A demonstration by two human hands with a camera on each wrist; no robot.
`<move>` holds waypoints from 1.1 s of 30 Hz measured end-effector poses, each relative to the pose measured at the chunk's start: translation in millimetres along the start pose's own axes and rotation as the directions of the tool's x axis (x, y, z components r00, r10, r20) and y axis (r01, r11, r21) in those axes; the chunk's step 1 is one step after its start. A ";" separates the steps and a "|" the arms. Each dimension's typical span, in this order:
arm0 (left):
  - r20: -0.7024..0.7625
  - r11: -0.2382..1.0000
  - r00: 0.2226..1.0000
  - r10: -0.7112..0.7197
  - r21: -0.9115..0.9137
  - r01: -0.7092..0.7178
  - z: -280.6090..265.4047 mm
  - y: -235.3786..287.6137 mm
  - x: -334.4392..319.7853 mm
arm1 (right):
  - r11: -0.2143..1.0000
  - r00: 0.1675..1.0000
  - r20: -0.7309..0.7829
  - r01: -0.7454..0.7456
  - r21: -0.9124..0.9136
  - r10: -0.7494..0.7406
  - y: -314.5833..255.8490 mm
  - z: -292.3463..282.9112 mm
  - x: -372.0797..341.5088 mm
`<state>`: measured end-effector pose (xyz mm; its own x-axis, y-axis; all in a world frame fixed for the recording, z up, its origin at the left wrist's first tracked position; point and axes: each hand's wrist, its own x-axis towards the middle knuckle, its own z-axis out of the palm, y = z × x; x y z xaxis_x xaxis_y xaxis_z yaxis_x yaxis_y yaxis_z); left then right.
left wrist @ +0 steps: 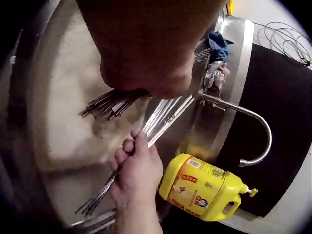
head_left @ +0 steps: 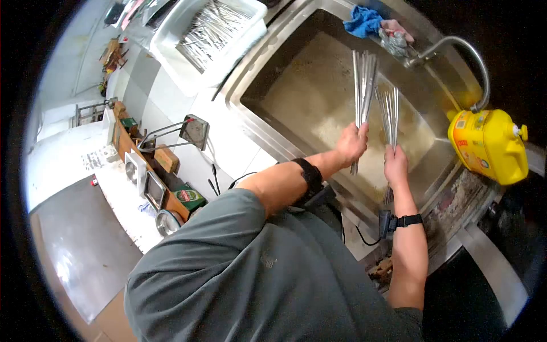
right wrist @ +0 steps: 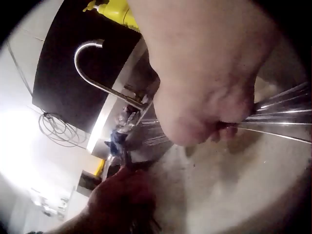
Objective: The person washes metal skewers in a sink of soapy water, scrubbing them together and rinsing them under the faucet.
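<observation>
Over a steel sink [head_left: 268, 122] with murky liquid in it, each hand holds a bundle of long metal skewers. The left hand [head_left: 351, 144] grips its bundle of skewers [head_left: 365, 85] low down, with short ends poking out below the fist. Close beside it, the right hand [head_left: 397, 163] has fingers curled round a second, fanned-out bundle [head_left: 390, 117]. In the left wrist view, the right-hand skewers [left wrist: 165, 117] slant up past the fist, and dark ends of the left-hand skewers [left wrist: 112, 103] stick out under the left hand.
A yellow jug [head_left: 487, 145] with a pump top stands at the sink's right edge, near a curved faucet [head_left: 484, 68]. Blue cloth [head_left: 363, 21] and crumpled plastic [head_left: 394, 43] lie on the far rim. A white tub [head_left: 171, 43] holding many skewers stands to the left.
</observation>
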<state>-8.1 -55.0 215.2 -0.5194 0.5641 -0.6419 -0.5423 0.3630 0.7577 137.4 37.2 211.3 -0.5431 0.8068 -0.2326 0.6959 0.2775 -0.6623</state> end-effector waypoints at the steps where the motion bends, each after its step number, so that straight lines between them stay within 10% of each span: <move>1: 0.016 0.997 0.998 0.053 0.052 -0.054 -3.3 11.2 -8.2 | 0.987 0.992 0.078 -0.104 0.124 0.095 -16.3 -0.8 5.1; 8: 0.092 0.974 0.977 0.191 0.110 -0.200 -32.8 53.5 -36.2 | 0.682 0.929 0.306 -0.361 0.635 0.207 -111.4 -7.3 34.0; 17: 0.194 0.963 0.944 0.266 -0.014 -0.269 -94.1 91.1 -37.2 | 0.779 0.977 0.195 -0.185 0.599 0.082 -213.5 20.1 48.6; 26: 0.286 0.733 0.757 0.588 0.209 -0.648 -158.4 109.3 -20.9 | 0.738 0.992 0.125 -0.097 0.668 0.017 -303.4 65.9 49.0; 30: 0.528 0.599 0.630 0.569 0.259 -0.758 -174.8 110.6 -16.3 | 0.756 0.981 0.161 -0.184 0.628 0.105 -312.1 71.7 40.6; 33: 0.673 0.781 0.686 0.277 0.259 -0.569 -177.1 118.1 -23.1 | 0.776 0.969 0.172 -0.247 0.581 0.180 -304.5 70.9 35.7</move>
<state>-177.1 -156.5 298.8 -0.0624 0.9865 -0.1516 0.0430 0.1544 0.9871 -127.3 -55.5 354.2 -0.4816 0.7416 -0.4670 0.4013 -0.2871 -0.8698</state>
